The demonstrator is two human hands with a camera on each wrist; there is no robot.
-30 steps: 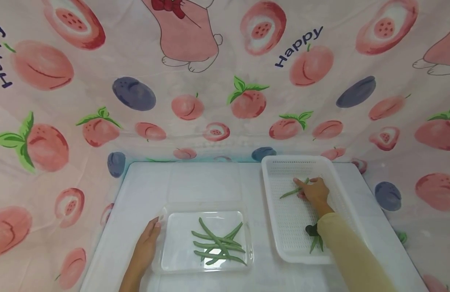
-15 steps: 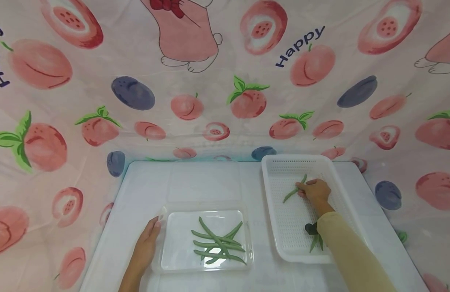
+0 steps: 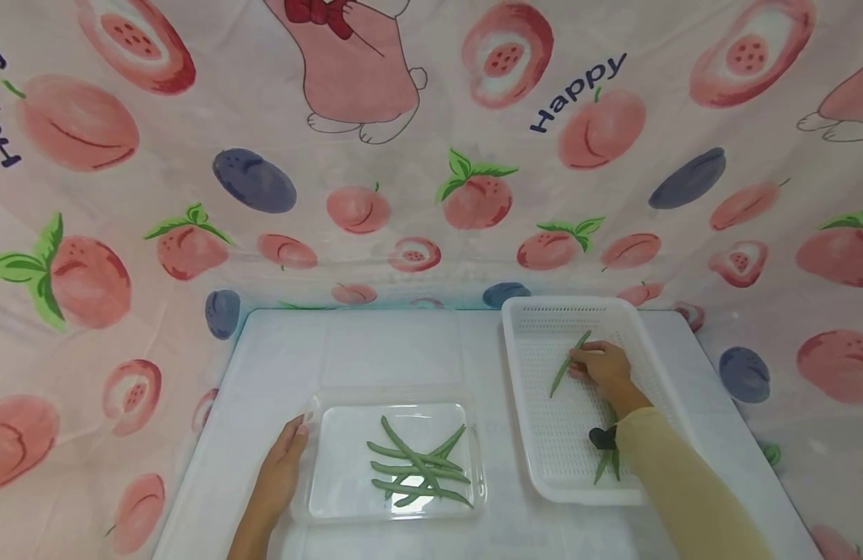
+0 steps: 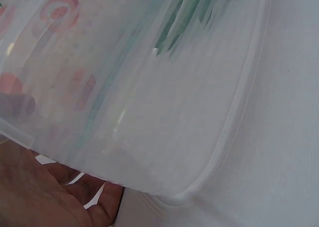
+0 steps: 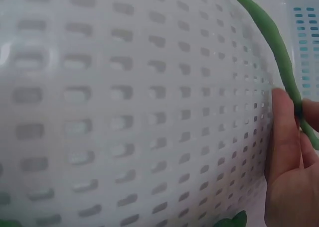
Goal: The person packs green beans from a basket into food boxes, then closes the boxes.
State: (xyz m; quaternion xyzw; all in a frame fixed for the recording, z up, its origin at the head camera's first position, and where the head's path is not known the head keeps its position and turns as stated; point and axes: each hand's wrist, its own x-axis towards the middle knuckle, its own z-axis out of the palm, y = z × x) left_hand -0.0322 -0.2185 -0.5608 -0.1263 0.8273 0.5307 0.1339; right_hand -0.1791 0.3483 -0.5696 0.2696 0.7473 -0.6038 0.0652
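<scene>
In the head view, a slender green bean (image 3: 560, 377) is held by the right hand (image 3: 602, 364), pinched between thumb and fingers, inside a white plastic basket (image 3: 557, 435) with a perforated floor and rounded corners. More beans (image 3: 602, 468) are partly covered by the right wrist. The left edge of a shallow, glossy clear box (image 3: 340, 459) is gripped by the left hand (image 3: 281, 463); in the box, long, smooth beans (image 3: 419, 467) are crossed in a loose heap. Both containers are set on a smooth white table (image 3: 389, 350) before a fruit-printed cloth (image 3: 382, 163).

In the left wrist view, curled fingers are seen against the box's translucent wall, through which the beans are shown as blurred green streaks.

In the right wrist view, rows of rounded slots are shown in the basket, and the gently curved bean is gripped near one end.
</scene>
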